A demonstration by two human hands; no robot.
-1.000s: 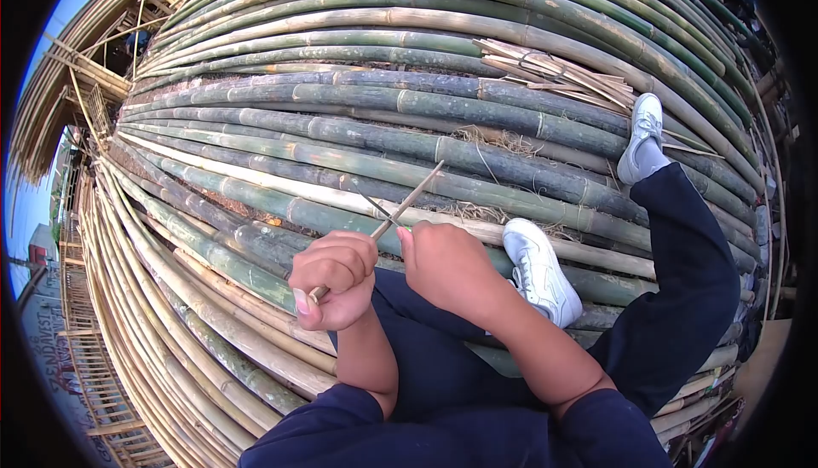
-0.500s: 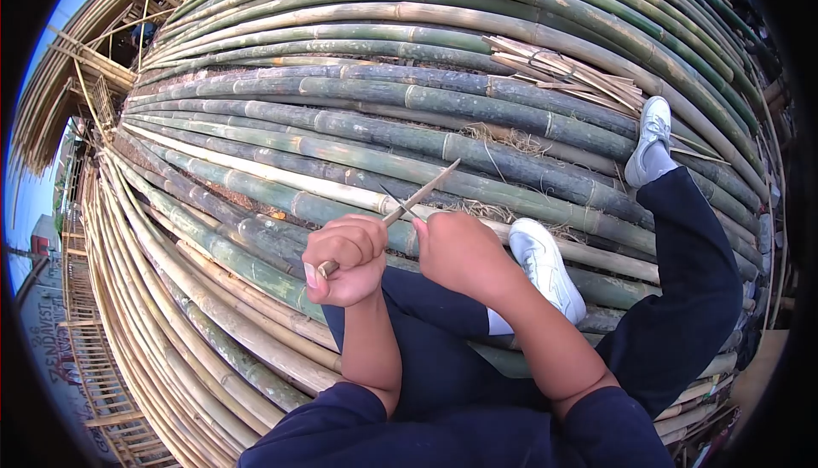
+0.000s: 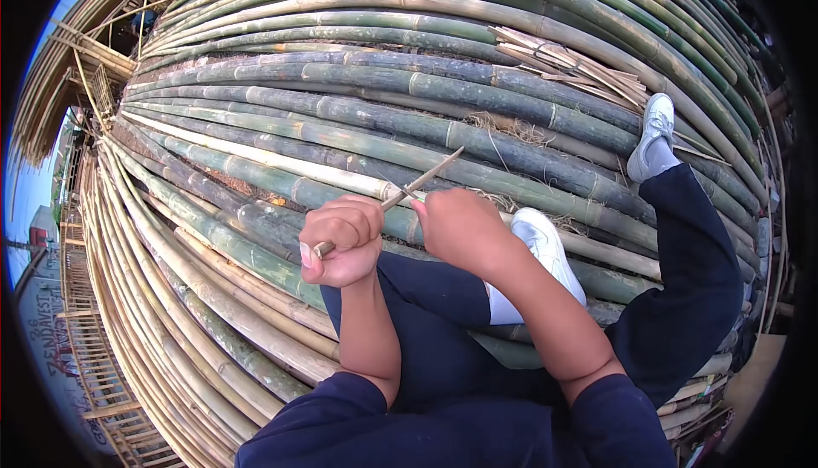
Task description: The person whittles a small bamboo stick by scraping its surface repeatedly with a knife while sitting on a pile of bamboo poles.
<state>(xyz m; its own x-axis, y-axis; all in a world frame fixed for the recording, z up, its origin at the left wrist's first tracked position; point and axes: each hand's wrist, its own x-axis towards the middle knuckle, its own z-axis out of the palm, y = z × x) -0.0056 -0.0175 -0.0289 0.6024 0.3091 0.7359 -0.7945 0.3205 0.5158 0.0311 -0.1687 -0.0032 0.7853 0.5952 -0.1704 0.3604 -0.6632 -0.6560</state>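
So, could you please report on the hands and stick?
Left hand gripping stick. Right hand holding thin blade across stick. Nothing visibly blocking; bamboo underneath.

Matt wooden stick, smooth bamboo poles — slightly glossy, matt cloth trousers

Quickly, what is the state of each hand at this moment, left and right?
Left hand: closed, holding a thin stick.
Right hand: closed, holding a narrow blade-like tool that crosses the stick; its handle is hidden.
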